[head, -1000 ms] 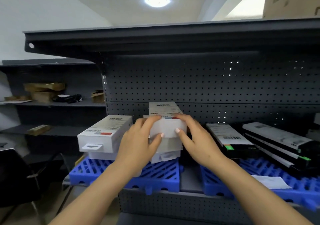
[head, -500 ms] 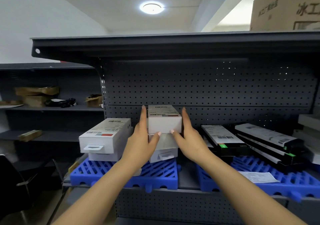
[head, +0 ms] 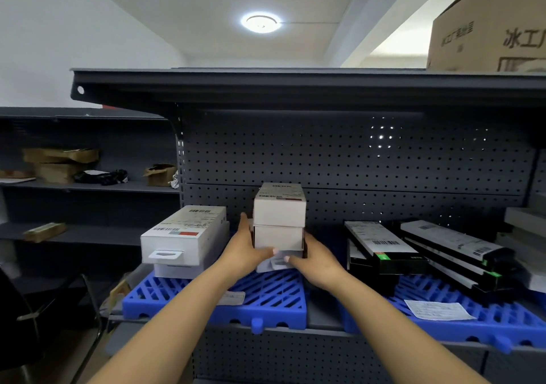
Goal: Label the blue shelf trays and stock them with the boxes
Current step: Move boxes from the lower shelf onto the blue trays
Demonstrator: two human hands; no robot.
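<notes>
A stack of three white boxes (head: 279, 209) stands on the left blue tray (head: 283, 310), in the middle of the shelf. My left hand (head: 243, 249) lies flat against the stack's left side, fingers straight and thumb across the front of the lower boxes. My right hand (head: 317, 261) presses the right side, its thumb on the front of the bottom box (head: 267, 265) and its fingers hidden behind the stack. A paper label (head: 235, 298) lies on this tray. The right blue tray (head: 472, 329) carries another label (head: 437, 310) and long black boxes (head: 381, 247).
Two larger white boxes (head: 183, 236) are stacked at the left of the left tray. A dark shelf board (head: 295, 85) overhangs above, with a cardboard carton (head: 490, 29) on top. Grey boxes (head: 529, 221) sit at the far right. Another shelf unit (head: 88, 185) with cartons stands to the left.
Both hands slid from the top box down the stack's sides to the lower boxes. The top box now sits squared on the stack, and the camera has tilted upward.
</notes>
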